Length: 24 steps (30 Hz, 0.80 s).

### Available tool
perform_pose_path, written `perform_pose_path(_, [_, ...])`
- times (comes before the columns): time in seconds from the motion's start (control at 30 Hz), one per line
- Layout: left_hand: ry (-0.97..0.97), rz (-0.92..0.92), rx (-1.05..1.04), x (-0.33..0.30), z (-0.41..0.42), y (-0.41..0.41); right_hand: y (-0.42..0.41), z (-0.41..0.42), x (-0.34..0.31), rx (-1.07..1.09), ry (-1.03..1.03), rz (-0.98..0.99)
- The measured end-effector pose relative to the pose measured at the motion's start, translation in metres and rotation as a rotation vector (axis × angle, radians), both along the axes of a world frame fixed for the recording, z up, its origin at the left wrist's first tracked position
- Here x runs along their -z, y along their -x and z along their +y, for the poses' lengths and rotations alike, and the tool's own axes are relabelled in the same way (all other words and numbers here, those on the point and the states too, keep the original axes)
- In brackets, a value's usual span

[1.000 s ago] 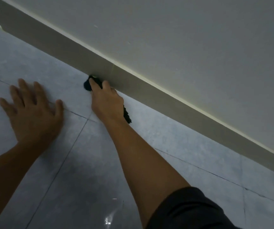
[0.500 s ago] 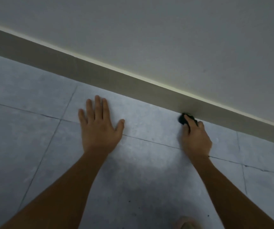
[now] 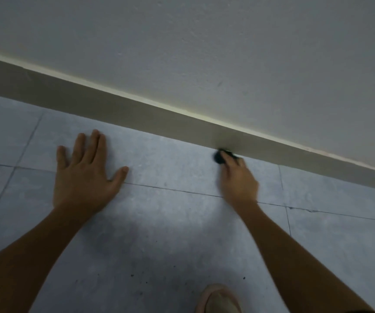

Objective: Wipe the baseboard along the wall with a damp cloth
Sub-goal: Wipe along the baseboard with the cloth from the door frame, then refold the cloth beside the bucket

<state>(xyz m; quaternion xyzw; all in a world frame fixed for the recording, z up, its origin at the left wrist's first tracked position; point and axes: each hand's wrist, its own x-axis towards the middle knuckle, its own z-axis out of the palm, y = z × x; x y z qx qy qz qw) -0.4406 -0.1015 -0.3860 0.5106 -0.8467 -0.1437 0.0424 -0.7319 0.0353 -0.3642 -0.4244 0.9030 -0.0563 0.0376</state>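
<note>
A beige baseboard [image 3: 136, 109] runs diagonally from upper left to right along the foot of a pale wall [image 3: 204, 41]. My right hand [image 3: 238, 179] holds a small dark cloth [image 3: 220, 156] bunched under its fingertips and presses it against the baseboard's lower edge where it meets the floor. Most of the cloth is hidden under the fingers. My left hand [image 3: 84, 175] lies flat on the grey tiled floor [image 3: 159, 233], fingers spread, a short way in front of the baseboard and left of the cloth.
Grey floor tiles with thin grout lines fill the lower view. The toe of a beige shoe [image 3: 219, 299] shows at the bottom edge. A few dark specks [image 3: 132, 275] lie on the tile near the shoe.
The view has swung right along the wall. My right hand with the cloth has slid along the baseboard, and my left hand has shifted over and planted flat closer to the wall.
</note>
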Motion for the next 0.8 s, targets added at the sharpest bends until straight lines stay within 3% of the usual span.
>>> perform_pose_path(0.1, [-0.067, -0.006, 0.01, 0.002, -0.006, -0.002, 0.035, 0.019, -0.013, 0.231, -0.122, 0.002])
perform_pose_path(0.23, [-0.337, 0.013, -0.028, -0.027, -0.003, -0.014, 0.026, -0.005, -0.036, 0.32, -0.393, -0.103])
perform_pose_path(0.33, [-0.444, 0.294, -0.25, -0.071, 0.035, -0.043, -0.016, -0.037, -0.065, 0.12, -0.285, -0.262])
perform_pose_path(0.43, [-0.647, 0.458, -0.333, -0.115, 0.069, -0.063, -0.087, -0.057, -0.113, -0.152, -0.134, -0.558])
perform_pose_path(0.57, [-0.865, 0.754, -0.526, -0.187, 0.094, -0.085, -0.182, -0.057, -0.198, -0.45, -0.159, -0.863])
perform_pose_path(0.7, [-0.637, 0.909, -0.653, -0.27, 0.108, -0.123, -0.255, -0.046, -0.288, -0.651, -0.165, -0.987])
perform_pose_path(0.8, [-0.562, 1.017, -0.569, -0.324, 0.125, -0.163, -0.293, -0.036, -0.347, -0.749, -0.161, -0.99])
